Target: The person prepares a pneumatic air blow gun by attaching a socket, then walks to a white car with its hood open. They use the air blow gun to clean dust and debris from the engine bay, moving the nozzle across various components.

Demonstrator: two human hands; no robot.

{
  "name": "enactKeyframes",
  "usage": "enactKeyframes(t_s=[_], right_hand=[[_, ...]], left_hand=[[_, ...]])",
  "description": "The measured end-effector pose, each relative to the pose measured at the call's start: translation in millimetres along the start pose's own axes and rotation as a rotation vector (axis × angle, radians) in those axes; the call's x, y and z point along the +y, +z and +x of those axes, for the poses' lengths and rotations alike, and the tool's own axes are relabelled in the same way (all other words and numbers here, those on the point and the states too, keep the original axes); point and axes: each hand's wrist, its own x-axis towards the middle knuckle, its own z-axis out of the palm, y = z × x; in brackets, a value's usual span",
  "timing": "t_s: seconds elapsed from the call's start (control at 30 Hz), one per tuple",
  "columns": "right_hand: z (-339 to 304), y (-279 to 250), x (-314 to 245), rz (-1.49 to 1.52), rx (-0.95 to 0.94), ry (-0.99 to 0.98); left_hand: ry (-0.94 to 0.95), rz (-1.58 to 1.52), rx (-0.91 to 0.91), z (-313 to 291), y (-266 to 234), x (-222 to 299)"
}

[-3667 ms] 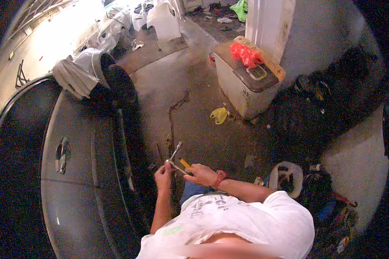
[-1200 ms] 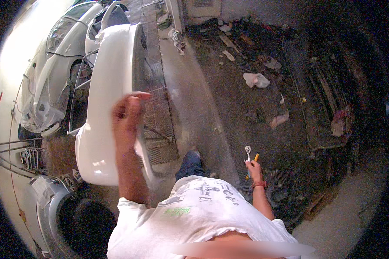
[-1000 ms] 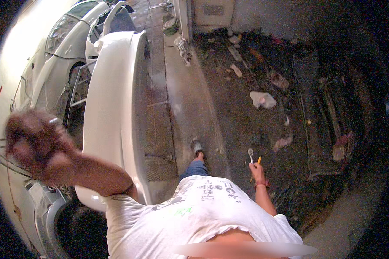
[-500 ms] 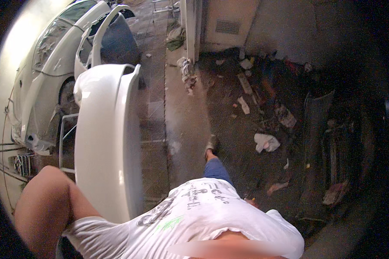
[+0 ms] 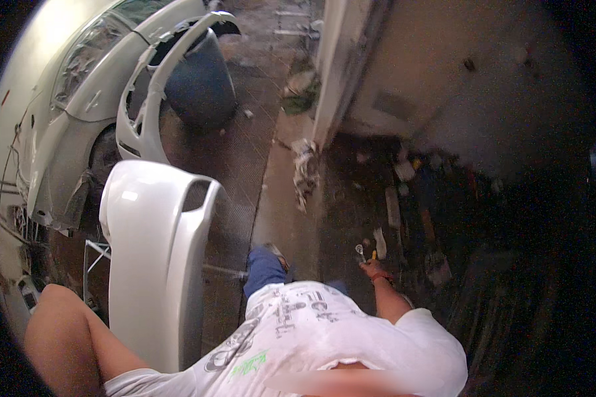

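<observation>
My right hand (image 5: 375, 271) is low at my right side, closed on a metal tool with a round head, which looks like a ratchet wrench (image 5: 359, 250). Something small and yellow (image 5: 374, 254) sticks out beside it; its kind is too small to tell. A dark reddish band is around that wrist. My left arm (image 5: 66, 317) is bent at the elbow, and its hand is out of view. Just right of that elbow stands a glossy white car bumper (image 5: 146, 251), propped up on a thin metal stand (image 5: 96, 258).
A white car (image 5: 66, 139) with covered windows fills the left. Another white bumper (image 5: 139, 106) leans by a blue barrel (image 5: 202, 83). Rags (image 5: 304, 172) lie at the foot of a post (image 5: 347, 73). Scattered scraps (image 5: 404, 172) cover the dark floor on the right.
My right hand has come into view with the tool. My view has shifted, and the bumper now sits lower in it. One leg has stepped toward the left.
</observation>
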Motion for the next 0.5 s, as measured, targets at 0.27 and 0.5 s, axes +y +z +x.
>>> enactKeyframes(t_s=[0.27,0.5], right_hand=[[144.4,-151.3,-289.3,0.074,0.125,-0.066],[235.2,-174.8,-407.6,0.111,-0.044,0.006]], left_hand=[[-0.067,0.174,0.060,-169.0,-6.6,-197.7],[-0.109,0.155,0.045,-264.2,-30.8,-375.7]])
